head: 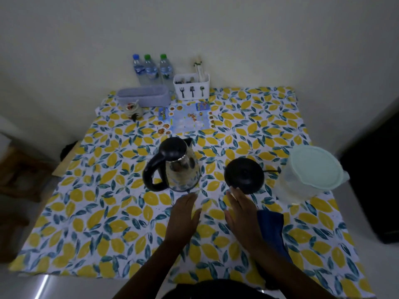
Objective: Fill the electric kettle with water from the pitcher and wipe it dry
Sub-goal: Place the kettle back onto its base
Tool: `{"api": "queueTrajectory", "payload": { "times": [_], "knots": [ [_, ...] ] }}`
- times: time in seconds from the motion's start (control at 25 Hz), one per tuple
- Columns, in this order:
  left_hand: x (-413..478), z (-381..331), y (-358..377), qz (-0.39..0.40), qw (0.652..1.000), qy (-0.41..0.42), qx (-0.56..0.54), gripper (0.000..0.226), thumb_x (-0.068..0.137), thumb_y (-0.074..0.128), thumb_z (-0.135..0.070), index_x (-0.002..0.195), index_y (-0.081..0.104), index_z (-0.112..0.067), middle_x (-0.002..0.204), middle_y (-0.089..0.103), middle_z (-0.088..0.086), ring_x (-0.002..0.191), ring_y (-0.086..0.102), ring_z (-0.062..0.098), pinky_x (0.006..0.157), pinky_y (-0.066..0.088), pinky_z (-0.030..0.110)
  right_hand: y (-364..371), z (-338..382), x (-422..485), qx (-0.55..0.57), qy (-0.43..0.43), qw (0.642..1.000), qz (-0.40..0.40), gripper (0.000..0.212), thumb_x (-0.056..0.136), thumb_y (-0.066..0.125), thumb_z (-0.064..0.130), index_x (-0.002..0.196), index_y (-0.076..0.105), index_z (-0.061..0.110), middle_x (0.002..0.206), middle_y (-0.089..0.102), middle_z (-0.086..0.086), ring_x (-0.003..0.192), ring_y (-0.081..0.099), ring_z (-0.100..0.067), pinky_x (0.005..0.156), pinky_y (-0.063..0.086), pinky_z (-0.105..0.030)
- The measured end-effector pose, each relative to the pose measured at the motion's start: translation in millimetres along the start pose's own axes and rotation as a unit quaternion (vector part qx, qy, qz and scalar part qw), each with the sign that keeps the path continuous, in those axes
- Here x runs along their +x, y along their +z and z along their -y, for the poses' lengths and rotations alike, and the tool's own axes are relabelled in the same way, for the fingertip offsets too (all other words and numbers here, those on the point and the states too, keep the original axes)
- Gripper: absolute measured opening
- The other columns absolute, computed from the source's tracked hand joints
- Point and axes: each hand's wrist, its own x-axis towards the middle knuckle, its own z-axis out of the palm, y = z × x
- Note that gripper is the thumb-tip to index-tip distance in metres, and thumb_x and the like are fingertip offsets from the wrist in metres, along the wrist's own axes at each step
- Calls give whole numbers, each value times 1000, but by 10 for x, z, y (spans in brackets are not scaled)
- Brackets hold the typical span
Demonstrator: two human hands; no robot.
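Observation:
A steel electric kettle (182, 169) with a black lid and black handle stands mid-table, its lid shut and handle to the left. Its round black base (244, 178) lies to the right, apart from it. Further right stands a clear pitcher (302, 182) with a pale lid on. A blue cloth (272, 228) lies on the table by my right wrist. My left hand (183, 216) is flat and empty just in front of the kettle. My right hand (241, 214) is flat too, its fingertips at the base's near edge.
A lemon-print tablecloth (108, 212) covers the table. Along the back stand three water bottles (151, 70), a white cutlery holder (191, 87), a grey tray (143, 97), a small jar (134, 110) and a printed leaflet (185, 119). The table's right edge lies just past the pitcher.

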Motion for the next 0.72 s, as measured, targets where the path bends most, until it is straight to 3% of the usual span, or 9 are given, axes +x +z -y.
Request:
{"api": "queueTrajectory", "payload": {
  "times": [0.12,0.28,0.4,0.48,0.6,0.72],
  "knots": [
    [267,239,-401,-128,992,0,-16,41,91,63,-23,128,55,-7,132,58,14,125,51,31,103,46,48,-36,355,488,2,-61,998,-23,70,88,66,31,147,33,15,156,30,-7,145,23,-23,111,32,-45],
    [634,454,-837,-198,978,-46,-45,49,91,64,-20,135,46,-11,142,47,15,132,39,29,108,37,45,-70,832,1150,-17,-113,993,6,87,84,69,32,152,15,18,161,6,-1,149,1,-20,117,20,-47],
    [817,622,-953,-173,979,-71,-79,49,92,62,-26,134,47,-7,133,54,17,124,49,33,103,43,48,-58,1082,1552,-61,-140,987,42,94,85,66,36,153,3,21,161,-10,2,148,-13,-19,117,17,-50],
    [863,725,-960,-130,981,-61,-127,37,93,61,-26,124,53,-8,117,60,14,106,58,31,88,49,43,-16,1164,1714,-87,-152,982,65,90,87,61,38,153,1,20,160,-13,3,147,-15,-19,117,19,-51],
    [910,818,-957,-79,975,-82,-191,23,96,57,-32,111,55,-15,98,61,8,82,58,21,70,44,28,60,1209,1778,-75,-151,983,78,87,89,60,35,153,4,18,162,-3,-2,148,-9,-20,114,25,-51],
    [941,806,-976,-81,963,-83,-242,11,94,60,-30,95,56,-19,79,58,3,65,52,7,59,36,17,99,1212,1765,-41,-143,986,74,87,87,66,28,153,10,17,163,4,-4,149,-2,-23,113,28,-51]
  ]
}}
